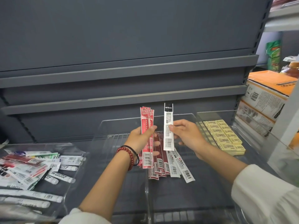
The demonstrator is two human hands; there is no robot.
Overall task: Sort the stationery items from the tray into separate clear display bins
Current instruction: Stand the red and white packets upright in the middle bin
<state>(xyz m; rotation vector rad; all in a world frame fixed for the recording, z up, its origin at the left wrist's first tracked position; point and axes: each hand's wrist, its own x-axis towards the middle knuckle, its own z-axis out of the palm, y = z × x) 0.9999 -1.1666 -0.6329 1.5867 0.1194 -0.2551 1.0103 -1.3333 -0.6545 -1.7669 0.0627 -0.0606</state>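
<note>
My left hand (142,138) grips a small bundle of long red refill packets (146,126), held upright above the middle clear bin (113,126). My right hand (187,135) pinches one white packet with a black top (168,125), also upright, just right of the red ones. Below both hands, red packets (157,165) and white packets (179,165) lie in the bin's right compartment. At the left, a clear tray (71,175) holds several mixed packets and white tubes (32,168).
A clear bin (215,113) at the right holds rows of yellow erasers (223,135). Grey shelf edges and a back panel rise behind the bins. Orange-and-white cartons (265,101) stand stacked at the far right. A red bead bracelet sits on my left wrist.
</note>
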